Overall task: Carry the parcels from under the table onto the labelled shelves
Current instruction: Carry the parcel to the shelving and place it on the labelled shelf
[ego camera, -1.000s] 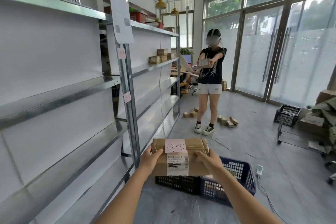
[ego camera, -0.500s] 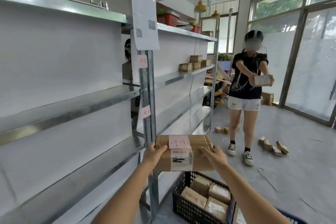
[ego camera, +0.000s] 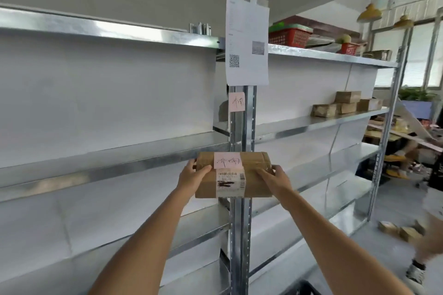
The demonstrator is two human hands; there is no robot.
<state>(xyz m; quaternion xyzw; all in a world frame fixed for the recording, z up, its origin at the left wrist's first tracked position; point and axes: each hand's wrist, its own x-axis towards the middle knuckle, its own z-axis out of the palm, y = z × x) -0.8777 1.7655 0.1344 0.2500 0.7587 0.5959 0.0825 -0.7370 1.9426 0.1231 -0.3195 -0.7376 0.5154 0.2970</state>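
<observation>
A brown cardboard parcel (ego camera: 233, 175) with a pink handwritten note on top and a white barcode label on its front is held in front of me at chest height. My left hand (ego camera: 193, 176) grips its left end and my right hand (ego camera: 273, 178) grips its right end. The parcel hangs right before the metal upright (ego camera: 241, 132) of the shelving. A pink label (ego camera: 236, 101) with matching handwriting is stuck on that upright, above the parcel. The middle shelf (ego camera: 115, 158) to the left is bare; its edge runs just behind my left hand.
Several brown parcels (ego camera: 345, 103) sit on the right bay's shelf. A white sheet (ego camera: 247, 40) with a QR code hangs on the upright. Red baskets (ego camera: 288, 36) stand on top. Another person's leg and shoe (ego camera: 416, 273) are at the right, with small boxes (ego camera: 399, 230) on the floor.
My view has turned left and closed in on the shelves. The parcel has risen toward the pink label. The crates on the floor and the other person have slid out of view.
</observation>
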